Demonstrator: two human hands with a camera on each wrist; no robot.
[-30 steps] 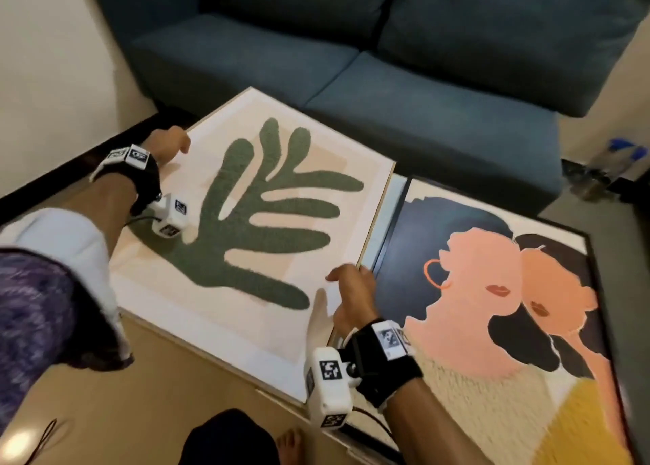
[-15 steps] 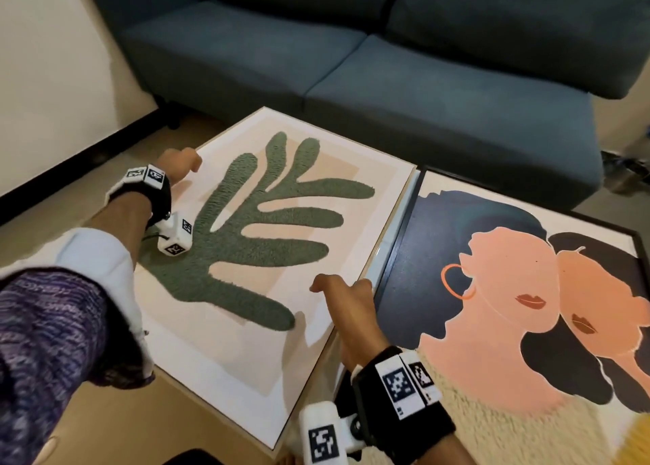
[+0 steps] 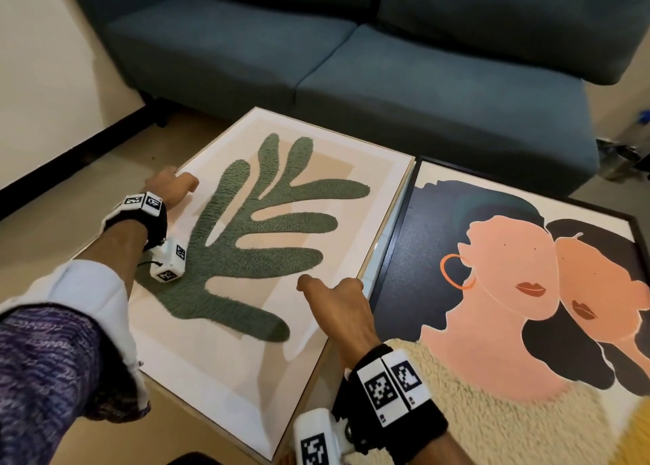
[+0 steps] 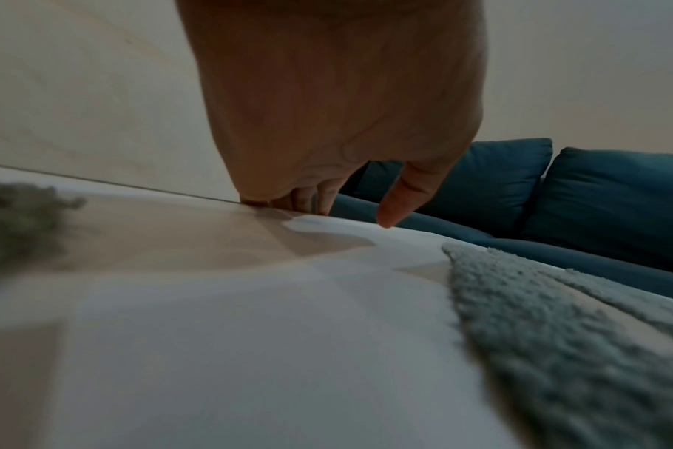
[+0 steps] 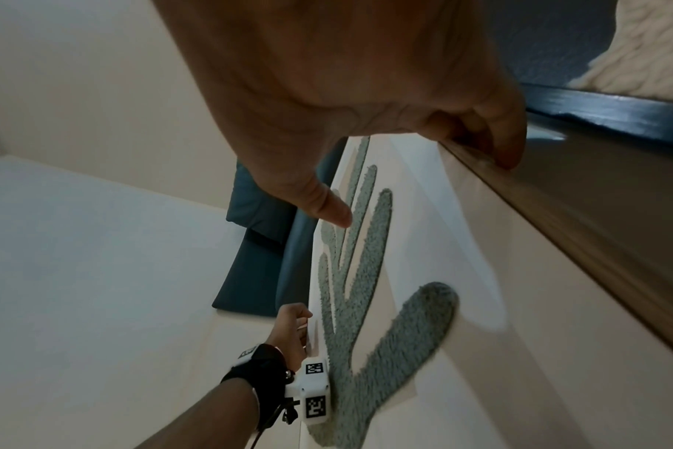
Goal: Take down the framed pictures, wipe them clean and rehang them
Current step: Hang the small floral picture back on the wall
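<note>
Blue sofa spans 12 o'clock; before it two framed pictures lie flat and side by side on a low tabletop. Leaf picture lies directly between the hands, long axis running 7 to 1 o'clock, the fronds pointing toward the sofa. Left hand grips its 9 o'clock edge, fingers curled under, thumb on top. Right hand hooks its fingers over the 3 o'clock edge, thumb spread across the face. Portrait picture sits just beside, at 3 o'clock. Judgement: lift likely next
</note>
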